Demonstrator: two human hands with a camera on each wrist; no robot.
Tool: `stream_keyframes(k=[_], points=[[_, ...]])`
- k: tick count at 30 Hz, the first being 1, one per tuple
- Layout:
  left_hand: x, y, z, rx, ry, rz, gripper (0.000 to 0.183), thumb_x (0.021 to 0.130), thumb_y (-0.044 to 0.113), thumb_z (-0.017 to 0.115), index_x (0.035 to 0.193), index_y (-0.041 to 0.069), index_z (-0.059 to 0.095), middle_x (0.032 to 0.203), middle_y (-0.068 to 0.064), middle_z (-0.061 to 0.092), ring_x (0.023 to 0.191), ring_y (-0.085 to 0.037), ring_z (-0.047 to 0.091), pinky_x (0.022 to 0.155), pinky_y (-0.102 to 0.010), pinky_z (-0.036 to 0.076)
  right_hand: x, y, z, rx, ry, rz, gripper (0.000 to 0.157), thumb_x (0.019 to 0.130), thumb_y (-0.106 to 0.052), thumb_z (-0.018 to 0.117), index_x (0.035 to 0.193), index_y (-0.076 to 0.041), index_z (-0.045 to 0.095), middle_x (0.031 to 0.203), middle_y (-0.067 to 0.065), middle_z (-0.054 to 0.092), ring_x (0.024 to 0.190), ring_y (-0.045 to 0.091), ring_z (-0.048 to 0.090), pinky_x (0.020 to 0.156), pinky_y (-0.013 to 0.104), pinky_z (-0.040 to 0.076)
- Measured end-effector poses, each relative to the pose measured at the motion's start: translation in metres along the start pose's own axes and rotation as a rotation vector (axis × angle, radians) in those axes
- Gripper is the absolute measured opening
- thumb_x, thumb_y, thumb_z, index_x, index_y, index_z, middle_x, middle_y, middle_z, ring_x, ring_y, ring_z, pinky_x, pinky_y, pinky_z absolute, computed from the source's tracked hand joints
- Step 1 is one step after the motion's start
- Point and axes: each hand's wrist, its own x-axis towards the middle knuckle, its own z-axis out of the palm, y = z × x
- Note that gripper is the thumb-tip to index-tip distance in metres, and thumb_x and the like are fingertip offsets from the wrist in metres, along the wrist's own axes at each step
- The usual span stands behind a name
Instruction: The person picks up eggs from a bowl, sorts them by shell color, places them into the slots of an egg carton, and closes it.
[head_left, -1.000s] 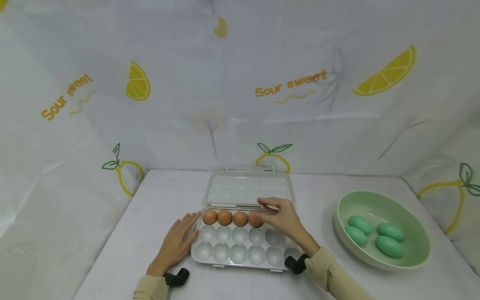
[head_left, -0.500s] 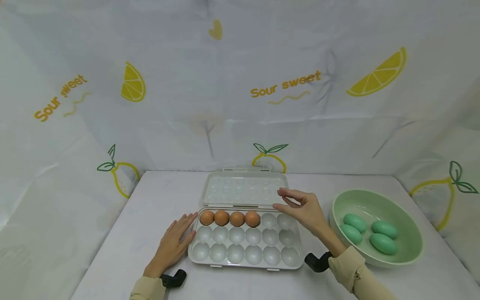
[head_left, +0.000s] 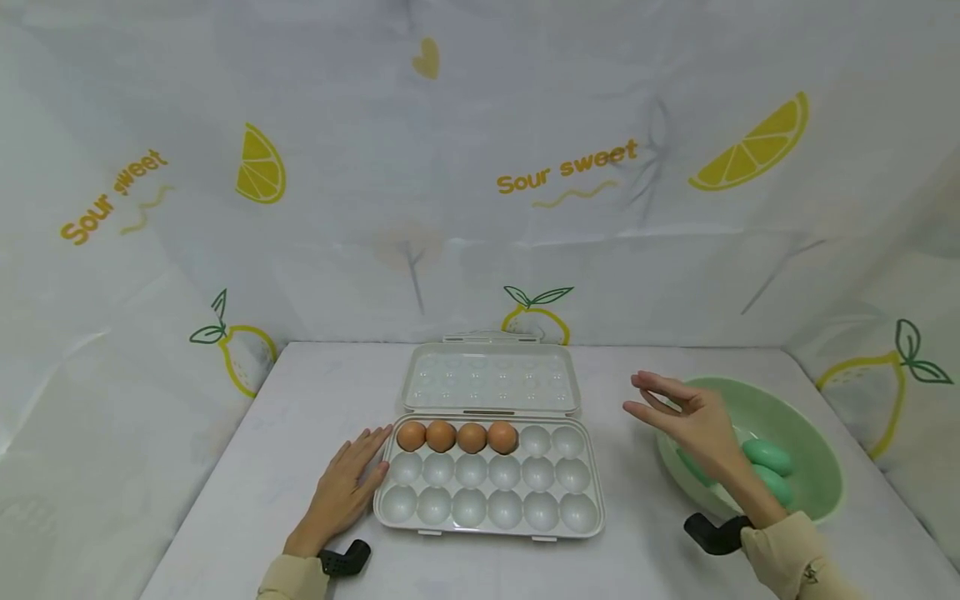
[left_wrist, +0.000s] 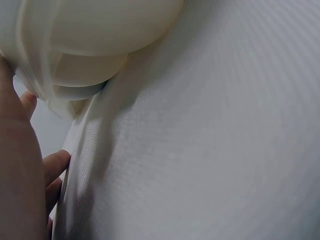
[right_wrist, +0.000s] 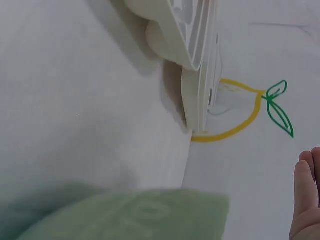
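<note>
A white egg tray (head_left: 486, 492) lies with its lid (head_left: 491, 379) folded back behind it. Several brown eggs (head_left: 472, 437) fill the left part of its back row; the other cups hold nothing. My left hand (head_left: 343, 487) rests with straight fingers along the tray's left side, and in the left wrist view its fingers (left_wrist: 56, 165) show beside the tray's underside (left_wrist: 100, 30). Over the left rim of a pale green bowl (head_left: 821, 450) is my right hand (head_left: 697, 421), thumb and fingers apart with nothing between them. Several green eggs (head_left: 767, 455) lie in the bowl, partly hidden by that hand and forearm.
The table has a white cloth (head_left: 315, 400) over it. Behind it hangs a white backdrop (head_left: 360, 167) printed with lemons and lettering. In the right wrist view, the bowl's green wall (right_wrist: 150, 215) is close below, with the tray's edge (right_wrist: 172, 37) further off.
My right hand has let go of the fourth brown egg in the back row and moved right, from the tray to the bowl. The left hand stays at the tray's side.
</note>
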Motion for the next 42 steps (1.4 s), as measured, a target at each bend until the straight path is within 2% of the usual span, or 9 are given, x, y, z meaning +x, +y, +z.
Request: stream_keyframes(k=[4, 7, 9, 17, 23, 27, 33, 36, 42], points=[[0.000, -0.002, 0.001, 0.002, 0.005, -0.001, 0.054, 0.102, 0.028, 0.060, 0.154, 0.022, 0.048, 0.153, -0.011, 0.056, 0.146, -0.039, 0.047, 0.122, -0.059, 0.030, -0.007, 0.002, -0.024, 0.016, 0.021, 0.024, 0.046, 0.089, 0.004, 0.074, 0.133, 0.009, 0.063, 0.120, -0.019, 0.074, 0.112, -0.008, 0.068, 0.091, 0.013, 0.058], [-0.001, -0.002, 0.001, -0.001, 0.008, 0.002, 0.054, 0.102, 0.028, 0.061, 0.154, 0.022, 0.048, 0.152, -0.011, 0.056, 0.145, -0.039, 0.047, 0.121, -0.059, 0.030, -0.011, 0.004, -0.039, -0.019, 0.036, 0.034, 0.044, 0.091, 0.003, 0.073, 0.134, 0.005, 0.064, 0.121, -0.020, 0.074, 0.113, -0.010, 0.067, 0.091, 0.011, 0.057], [-0.001, -0.002, 0.001, -0.003, 0.008, 0.003, 0.054, 0.102, 0.027, 0.061, 0.154, 0.022, 0.048, 0.152, -0.011, 0.056, 0.145, -0.039, 0.048, 0.121, -0.059, 0.030, -0.015, 0.005, -0.049, -0.026, 0.040, 0.041, 0.045, 0.091, 0.003, 0.072, 0.135, 0.007, 0.062, 0.121, -0.019, 0.074, 0.114, -0.009, 0.067, 0.092, 0.011, 0.057], [-0.001, 0.000, 0.000, 0.007, 0.011, 0.004, 0.054, 0.101, 0.027, 0.062, 0.153, 0.021, 0.049, 0.152, -0.010, 0.057, 0.145, -0.039, 0.048, 0.121, -0.059, 0.031, -0.031, 0.015, -0.076, -0.353, 0.053, 0.151, 0.049, 0.095, -0.016, 0.074, 0.139, -0.001, 0.062, 0.116, -0.036, 0.068, 0.110, -0.024, 0.058, 0.086, -0.002, 0.047], [0.000, 0.000, 0.000, 0.010, 0.005, 0.003, 0.055, 0.101, 0.027, 0.062, 0.154, 0.021, 0.049, 0.153, -0.010, 0.056, 0.145, -0.039, 0.048, 0.121, -0.058, 0.030, -0.040, 0.025, -0.086, -0.432, -0.022, 0.161, 0.047, 0.094, -0.019, 0.075, 0.137, -0.002, 0.064, 0.117, -0.029, 0.072, 0.110, -0.025, 0.056, 0.084, -0.002, 0.042], [0.001, 0.000, 0.000, 0.004, 0.005, 0.008, 0.054, 0.101, 0.026, 0.062, 0.153, 0.020, 0.049, 0.152, -0.010, 0.057, 0.145, -0.039, 0.048, 0.121, -0.059, 0.031, -0.044, 0.033, -0.091, -0.434, -0.082, 0.137, 0.043, 0.093, -0.014, 0.075, 0.133, 0.002, 0.066, 0.120, -0.028, 0.071, 0.112, -0.024, 0.055, 0.085, -0.001, 0.046], [0.000, 0.000, 0.000, 0.006, 0.009, 0.007, 0.054, 0.101, 0.026, 0.062, 0.153, 0.020, 0.049, 0.152, -0.010, 0.056, 0.145, -0.039, 0.048, 0.121, -0.059, 0.031, -0.043, 0.043, -0.095, -0.258, -0.205, 0.163, 0.046, 0.089, 0.000, 0.075, 0.131, 0.014, 0.061, 0.125, -0.021, 0.071, 0.112, -0.009, 0.066, 0.091, 0.009, 0.056], [0.000, 0.000, 0.001, 0.005, 0.007, 0.004, 0.054, 0.101, 0.027, 0.062, 0.153, 0.020, 0.049, 0.152, -0.010, 0.056, 0.145, -0.039, 0.048, 0.121, -0.059, 0.031, -0.042, 0.047, -0.096, -0.215, -0.266, 0.175, 0.048, 0.088, 0.002, 0.075, 0.131, 0.016, 0.059, 0.126, -0.024, 0.069, 0.111, -0.008, 0.067, 0.090, 0.011, 0.058], [0.001, 0.000, 0.000, 0.002, 0.000, -0.003, 0.054, 0.101, 0.028, 0.061, 0.154, 0.021, 0.049, 0.153, -0.010, 0.056, 0.146, -0.039, 0.047, 0.122, -0.058, 0.030, -0.041, 0.053, -0.097, -0.224, -0.290, 0.162, 0.044, 0.086, 0.004, 0.076, 0.127, 0.016, 0.063, 0.124, -0.025, 0.069, 0.109, -0.010, 0.066, 0.087, 0.011, 0.059]])
